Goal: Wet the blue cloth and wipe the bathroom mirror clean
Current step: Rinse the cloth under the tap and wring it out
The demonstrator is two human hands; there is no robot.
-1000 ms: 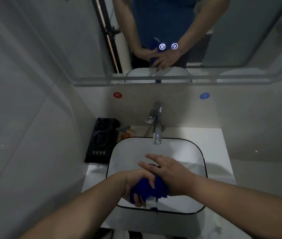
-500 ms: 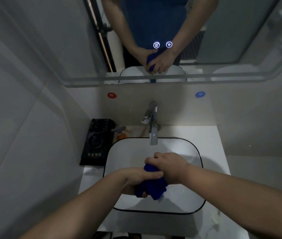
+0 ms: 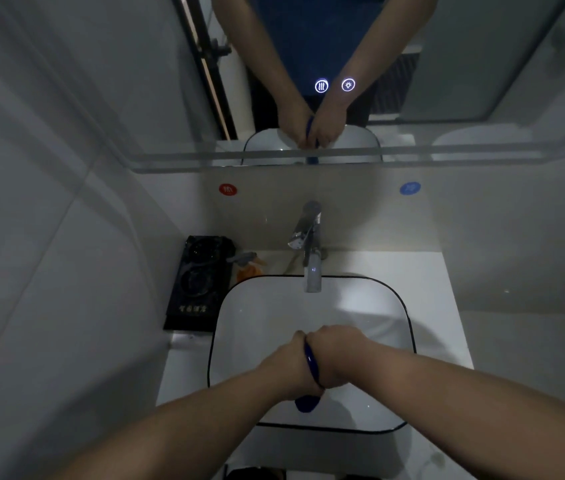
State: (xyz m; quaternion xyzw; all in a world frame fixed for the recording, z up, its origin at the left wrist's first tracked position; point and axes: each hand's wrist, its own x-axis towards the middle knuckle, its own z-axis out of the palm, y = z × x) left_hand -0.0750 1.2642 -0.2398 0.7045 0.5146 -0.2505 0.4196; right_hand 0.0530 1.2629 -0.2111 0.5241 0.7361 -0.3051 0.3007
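Observation:
The blue cloth [image 3: 310, 365] is squeezed between my two hands over the white sink basin [image 3: 257, 327]. Only a thin blue strip shows between the palms, plus a blue end hanging below them. My left hand [image 3: 286, 367] and my right hand [image 3: 338, 351] press tight against each other around it. The chrome tap [image 3: 308, 244] stands behind the basin; I see no water stream from its spout. The mirror [image 3: 464, 81] hangs on the wall above and reflects my arms and the cloth.
A black tray [image 3: 198, 282] with toiletries sits on the counter left of the basin, with an orange item [image 3: 250, 270] beside it. Red [image 3: 227, 189] and blue [image 3: 410, 188] round stickers mark the wall. Two lit touch icons [image 3: 334, 85] glow on the mirror. Tiled walls close in left and right.
My hands have closed tighter together around the cloth, so much less blue shows now. The view has tilted slightly downward.

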